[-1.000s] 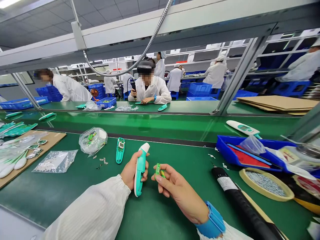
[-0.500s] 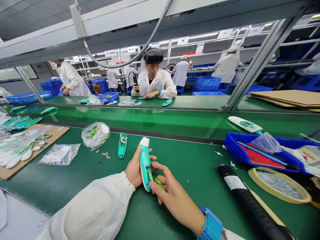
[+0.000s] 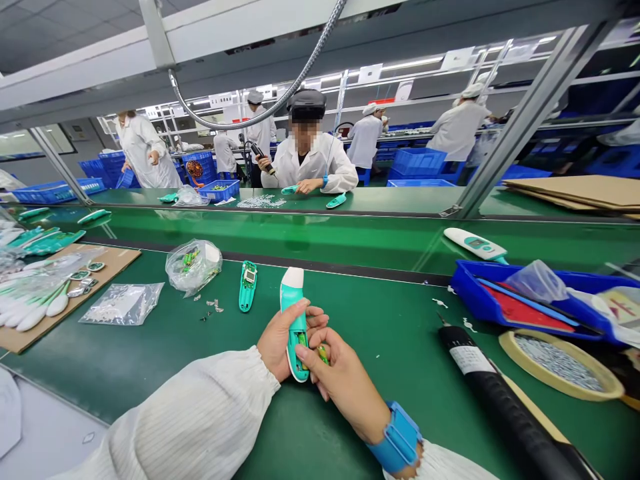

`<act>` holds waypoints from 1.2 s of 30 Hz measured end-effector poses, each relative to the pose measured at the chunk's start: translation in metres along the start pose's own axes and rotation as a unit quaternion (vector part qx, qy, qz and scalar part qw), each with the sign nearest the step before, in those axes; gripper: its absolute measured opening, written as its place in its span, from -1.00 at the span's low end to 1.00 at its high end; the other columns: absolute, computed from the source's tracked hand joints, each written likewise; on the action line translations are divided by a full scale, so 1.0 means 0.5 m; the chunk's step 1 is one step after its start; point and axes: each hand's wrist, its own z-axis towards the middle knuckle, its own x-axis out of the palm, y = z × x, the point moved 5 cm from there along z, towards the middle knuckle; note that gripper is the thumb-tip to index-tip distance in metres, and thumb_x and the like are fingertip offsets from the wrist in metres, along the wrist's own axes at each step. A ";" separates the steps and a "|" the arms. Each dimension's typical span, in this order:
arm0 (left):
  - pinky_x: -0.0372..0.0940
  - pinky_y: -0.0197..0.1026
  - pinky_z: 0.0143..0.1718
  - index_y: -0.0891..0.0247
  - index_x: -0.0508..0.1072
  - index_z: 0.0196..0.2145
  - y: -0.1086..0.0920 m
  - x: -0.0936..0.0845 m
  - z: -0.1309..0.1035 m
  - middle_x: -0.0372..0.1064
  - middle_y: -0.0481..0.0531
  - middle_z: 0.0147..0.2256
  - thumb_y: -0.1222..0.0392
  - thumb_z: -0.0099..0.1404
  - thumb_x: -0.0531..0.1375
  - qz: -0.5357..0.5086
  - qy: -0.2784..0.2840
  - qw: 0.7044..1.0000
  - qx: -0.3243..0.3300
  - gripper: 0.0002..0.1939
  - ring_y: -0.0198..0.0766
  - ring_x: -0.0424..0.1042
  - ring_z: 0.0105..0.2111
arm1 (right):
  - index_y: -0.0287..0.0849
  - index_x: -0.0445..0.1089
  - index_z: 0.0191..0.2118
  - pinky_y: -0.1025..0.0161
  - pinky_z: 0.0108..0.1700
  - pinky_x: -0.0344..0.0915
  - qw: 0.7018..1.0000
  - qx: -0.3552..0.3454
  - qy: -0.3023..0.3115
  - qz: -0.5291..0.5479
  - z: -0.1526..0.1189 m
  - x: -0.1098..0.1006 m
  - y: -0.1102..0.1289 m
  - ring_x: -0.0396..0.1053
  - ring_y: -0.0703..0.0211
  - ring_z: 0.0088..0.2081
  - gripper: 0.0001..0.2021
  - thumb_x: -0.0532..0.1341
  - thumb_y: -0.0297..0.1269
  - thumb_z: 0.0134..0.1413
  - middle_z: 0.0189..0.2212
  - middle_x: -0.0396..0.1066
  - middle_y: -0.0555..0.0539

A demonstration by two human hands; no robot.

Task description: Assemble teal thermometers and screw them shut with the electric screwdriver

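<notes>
My left hand (image 3: 275, 341) is wrapped round a teal and white handheld thermometer (image 3: 292, 293), its white tip pointing away from me. The lower part of its back is uncovered, and a green-yellow battery (image 3: 301, 340) shows inside the slot. My right hand (image 3: 347, 377), with a blue band at the wrist, has its thumb pressed at the slot. More green-yellow batteries (image 3: 323, 353) are held within its curled fingers. Beyond my hands lies a teal half-shell with a circuit board (image 3: 247, 285).
A clear bag of batteries (image 3: 194, 267), a bag of small parts (image 3: 123, 304) and white shells on cardboard (image 3: 45, 300) lie left. To the right are a blue tray (image 3: 465, 293), a dish of screws (image 3: 560, 363) and a black electric screwdriver (image 3: 495, 393). A co-worker (image 3: 313, 153) sits opposite.
The battery at my right fingertips has gone from sticking out to lying in the slot, with my thumb on it. The co-worker opposite has tilted a black tool and lifted a teal part.
</notes>
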 end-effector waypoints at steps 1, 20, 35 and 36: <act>0.32 -0.28 -0.33 0.33 0.35 -0.36 0.002 0.000 0.000 0.37 0.02 -0.43 0.16 0.14 0.20 -0.002 -0.001 1.000 -0.003 -0.83 -0.33 0.41 -0.42 | -0.10 0.01 -0.44 0.41 -0.71 -0.08 1.000 0.004 -0.007 -0.004 0.002 -0.003 -0.001 -0.04 0.43 -0.74 -0.65 0.17 0.00 -0.12 -0.70 0.08 0.20; 0.23 -0.34 -0.54 0.25 0.28 -0.11 0.001 -0.017 0.016 0.27 -0.09 -0.53 0.00 0.10 0.21 0.109 -0.021 0.994 -0.001 -0.56 -0.41 0.31 -0.60 | -0.17 0.25 -0.35 0.25 -0.31 0.30 0.991 -0.110 -0.079 0.005 0.002 -0.047 0.036 0.32 0.23 -0.37 -0.71 0.23 -0.07 -0.13 -0.36 0.38 -0.07; 0.31 -0.20 -0.32 0.21 0.12 0.01 -0.012 -0.009 0.006 0.32 -0.02 -0.33 0.49 -0.03 0.19 0.171 0.024 0.984 0.048 -0.36 -0.30 0.40 -0.38 | -0.17 0.14 -0.20 0.28 -0.37 0.32 0.997 -0.060 -0.043 0.021 0.013 -0.047 0.014 0.28 0.31 -0.50 -0.61 0.25 -0.21 -0.19 -0.55 0.24 0.10; 0.32 -0.20 -0.29 0.22 0.14 -0.01 -0.023 -0.011 0.008 0.32 -0.01 -0.31 0.55 -0.04 0.15 0.172 0.004 0.983 0.066 -0.37 -0.30 0.41 -0.36 | -0.17 0.11 -0.17 0.27 -0.33 0.33 0.997 -0.052 -0.043 0.037 0.014 -0.048 0.013 0.29 0.31 -0.48 -0.58 0.24 -0.20 -0.17 -0.54 0.24 0.11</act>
